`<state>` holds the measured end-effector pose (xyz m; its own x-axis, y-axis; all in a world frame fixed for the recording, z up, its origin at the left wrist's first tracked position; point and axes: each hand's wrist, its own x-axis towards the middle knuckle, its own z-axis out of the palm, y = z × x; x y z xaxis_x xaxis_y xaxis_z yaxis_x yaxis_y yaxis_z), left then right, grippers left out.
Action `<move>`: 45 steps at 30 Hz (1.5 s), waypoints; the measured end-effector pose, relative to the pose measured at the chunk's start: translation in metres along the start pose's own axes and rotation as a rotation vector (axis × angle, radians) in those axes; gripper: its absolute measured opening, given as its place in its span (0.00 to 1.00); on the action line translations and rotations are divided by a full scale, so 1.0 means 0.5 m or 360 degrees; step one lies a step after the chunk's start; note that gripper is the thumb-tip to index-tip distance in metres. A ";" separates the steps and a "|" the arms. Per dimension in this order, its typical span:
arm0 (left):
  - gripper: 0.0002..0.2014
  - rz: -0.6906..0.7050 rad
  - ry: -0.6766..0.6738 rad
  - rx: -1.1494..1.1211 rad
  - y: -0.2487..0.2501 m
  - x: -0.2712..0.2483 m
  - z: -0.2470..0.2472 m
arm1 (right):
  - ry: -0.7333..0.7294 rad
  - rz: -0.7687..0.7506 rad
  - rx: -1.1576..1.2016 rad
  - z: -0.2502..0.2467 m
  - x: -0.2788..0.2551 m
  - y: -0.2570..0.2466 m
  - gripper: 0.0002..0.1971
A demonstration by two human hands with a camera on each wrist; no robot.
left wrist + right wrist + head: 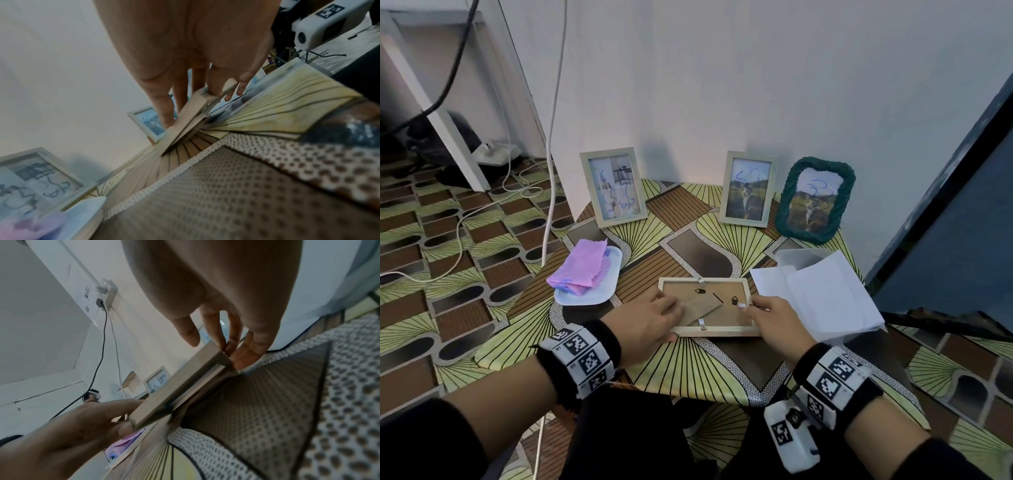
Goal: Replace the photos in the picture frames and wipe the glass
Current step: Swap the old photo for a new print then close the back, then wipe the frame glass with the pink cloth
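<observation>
The wooden frame [705, 306] is lying face down at the near middle of the table [688, 370], and the left hand [647, 322] is gripping its left end with thumb under and fingers over the back, while the right hand [777, 322] is pinching the right edge by a little metal tab [741, 305]. It's looking light and stiff, but there's glass in it, so I'd be holding it by the wood rails and not pressing on the thin backing board [726, 294].
</observation>
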<state>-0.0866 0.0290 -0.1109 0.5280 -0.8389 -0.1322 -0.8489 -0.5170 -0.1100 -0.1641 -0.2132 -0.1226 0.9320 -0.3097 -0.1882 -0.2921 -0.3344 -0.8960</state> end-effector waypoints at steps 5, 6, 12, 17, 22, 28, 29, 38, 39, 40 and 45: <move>0.25 -0.0064 0.0057 -0.0127 -0.008 -0.007 -0.003 | 0.0113 0.0023 0.0238 -0.005 -0.008 -0.018 0.13; 0.25 -0.0068 0.0101 -0.0168 -0.010 -0.008 -0.005 | 0.0122 0.0028 0.0301 -0.005 -0.009 -0.023 0.13; 0.11 -0.0103 0.0579 -0.0746 -0.029 -0.027 -0.057 | 0.0051 0.0056 0.0715 0.008 -0.015 -0.043 0.25; 0.18 -0.0360 0.0583 -0.1223 -0.037 -0.020 -0.093 | -0.0141 0.0076 0.0780 0.017 -0.007 -0.049 0.26; 0.11 -0.0685 0.0372 -0.2298 -0.019 -0.016 -0.073 | -0.0204 0.0189 0.0731 0.020 0.022 -0.055 0.24; 0.11 -0.0959 0.0511 -0.2877 -0.006 -0.029 0.012 | -0.0228 0.0189 0.0669 0.021 0.048 -0.071 0.27; 0.10 -0.0981 0.0534 -0.2874 -0.009 -0.032 0.021 | -0.0247 0.0198 0.0669 0.023 0.051 -0.077 0.29; 0.16 -0.0974 0.0357 -0.1820 -0.018 -0.045 0.048 | -0.0309 0.0172 0.0626 0.043 0.059 -0.098 0.22; 0.19 -0.0949 0.0361 -0.1791 -0.016 -0.044 0.050 | -0.0298 0.0173 0.0629 0.043 0.056 -0.098 0.22; 0.22 -0.0933 0.0369 -0.1758 -0.015 -0.043 0.053 | -0.0288 0.0170 0.0641 0.041 0.052 -0.097 0.21; 0.25 -0.0938 0.0388 -0.1723 -0.014 -0.042 0.053 | -0.0365 0.0189 0.0757 0.042 0.033 -0.051 0.14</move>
<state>-0.0912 0.0547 -0.1335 0.9130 -0.3832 -0.1402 -0.1310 -0.6007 0.7887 -0.1368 -0.1909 -0.1115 0.9370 -0.1010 -0.3344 -0.3183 0.1477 -0.9364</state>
